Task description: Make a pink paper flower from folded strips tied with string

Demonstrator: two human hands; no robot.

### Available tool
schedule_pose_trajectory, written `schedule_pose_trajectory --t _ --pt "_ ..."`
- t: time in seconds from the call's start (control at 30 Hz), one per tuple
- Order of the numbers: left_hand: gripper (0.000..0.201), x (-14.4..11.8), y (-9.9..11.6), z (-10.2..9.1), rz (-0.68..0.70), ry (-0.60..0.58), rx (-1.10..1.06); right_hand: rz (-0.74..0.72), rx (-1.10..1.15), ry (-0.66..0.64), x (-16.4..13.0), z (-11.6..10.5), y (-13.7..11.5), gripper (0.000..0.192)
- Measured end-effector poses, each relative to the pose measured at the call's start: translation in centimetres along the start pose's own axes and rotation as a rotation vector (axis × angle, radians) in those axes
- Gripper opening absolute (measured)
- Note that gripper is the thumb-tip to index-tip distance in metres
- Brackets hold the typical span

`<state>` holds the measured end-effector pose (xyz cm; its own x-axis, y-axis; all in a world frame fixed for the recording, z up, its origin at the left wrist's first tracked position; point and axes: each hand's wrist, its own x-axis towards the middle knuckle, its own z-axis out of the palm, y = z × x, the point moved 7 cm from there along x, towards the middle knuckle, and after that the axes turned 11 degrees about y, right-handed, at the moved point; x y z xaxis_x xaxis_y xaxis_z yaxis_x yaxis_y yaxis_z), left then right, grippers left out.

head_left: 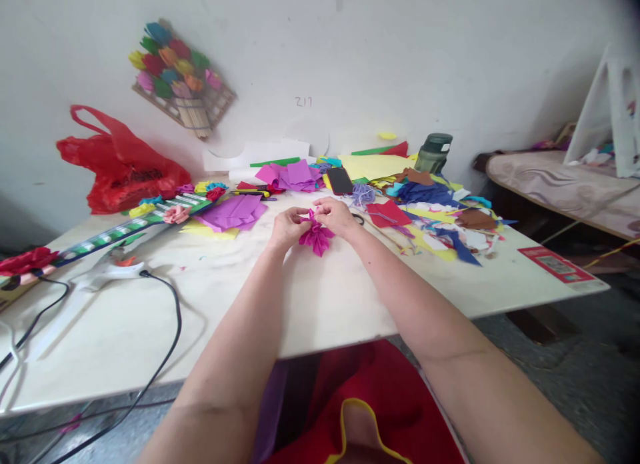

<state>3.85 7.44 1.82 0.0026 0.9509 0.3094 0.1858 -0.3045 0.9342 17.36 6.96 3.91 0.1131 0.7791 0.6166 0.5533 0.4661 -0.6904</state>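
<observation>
My left hand (287, 227) and my right hand (336, 216) meet over the middle of the white table (320, 304). Together they pinch a magenta paper flower (316, 237) whose gathered petals hang down between the fingers just above the tabletop. Purple paper sheets (235, 213) lie just beyond my left hand. A black phone (340, 181) rests further back, and red paper (387, 214) with scraps lies to the right of my right hand.
A red plastic bag (117, 164) sits at the back left. A glue gun (113, 267) with a black cable (167, 331) lies at the left. Coloured paper scraps (450, 217) cover the right side near a green bottle (433, 153). Paper flowers (175, 71) hang on the wall.
</observation>
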Motion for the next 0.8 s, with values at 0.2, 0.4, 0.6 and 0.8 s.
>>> schedule_pose_trajectory --t 0.2,0.4,0.6,0.8 --pt "0.042 0.02 -0.11 -0.03 -0.017 0.011 0.019 -0.026 0.007 -0.01 -0.12 0.02 -0.41 0.011" --pt "0.035 0.36 -0.68 -0.34 -0.037 0.037 0.026 -0.084 -0.018 -0.027 -0.32 -0.2 -0.91 0.011" --pt "0.036 0.19 -0.55 -0.32 -0.063 0.042 0.007 -0.086 -0.118 -0.03 -0.39 -0.27 -0.73 0.009" --pt "0.038 0.05 0.01 -0.12 -0.007 0.021 0.04 -0.092 -0.174 -0.029 -0.58 -0.15 -0.53 0.007"
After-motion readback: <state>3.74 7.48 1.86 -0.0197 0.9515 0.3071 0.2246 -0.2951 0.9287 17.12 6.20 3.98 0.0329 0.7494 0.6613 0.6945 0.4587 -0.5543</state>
